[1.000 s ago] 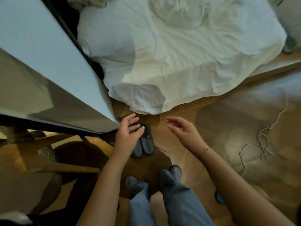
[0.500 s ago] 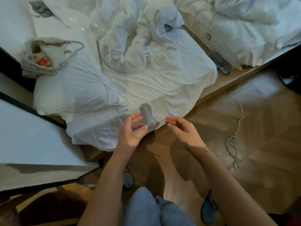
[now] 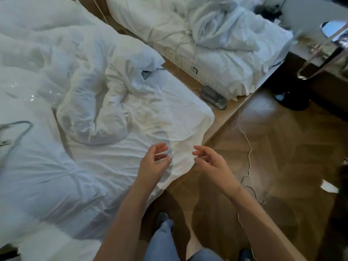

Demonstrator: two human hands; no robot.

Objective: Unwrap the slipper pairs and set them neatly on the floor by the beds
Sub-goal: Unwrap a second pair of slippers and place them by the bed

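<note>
Slipper pairs: no wrapped pair is plainly visible, so you cannot place them from this view. A dark rounded toe (image 3: 162,218) shows low by your leg; whether it is a slipper or your own footwear, cannot tell. Clear crinkled plastic (image 3: 28,97) glints on the bedding at far left, contents unreadable.

Hands: left hand (image 3: 155,162) and right hand (image 3: 211,162) hover over the hanging corner of the near bed sheet (image 3: 180,147), fingers loosely curled, a narrow gap between them, holding nothing.

Handling estimate: such slippers are likely light, soft and floppy, and the film wrap slippery and noisy. Pinch the wrap at a seam or loose end, not mid-panel; lift each slipper by heel or sole edge.

Edges and room:
- Wooden platform edge (image 3: 222,125) juts past the mattress; mind shins and knuckles.
- Cord (image 3: 248,153) trails across the floor (image 3: 282,147) just right of your right hand: a snag risk.
- A dark flat object (image 3: 213,97) sits on the platform by the far bed (image 3: 207,53).
- Open floor lies right of the cord, near a paper scrap (image 3: 328,187).
</note>
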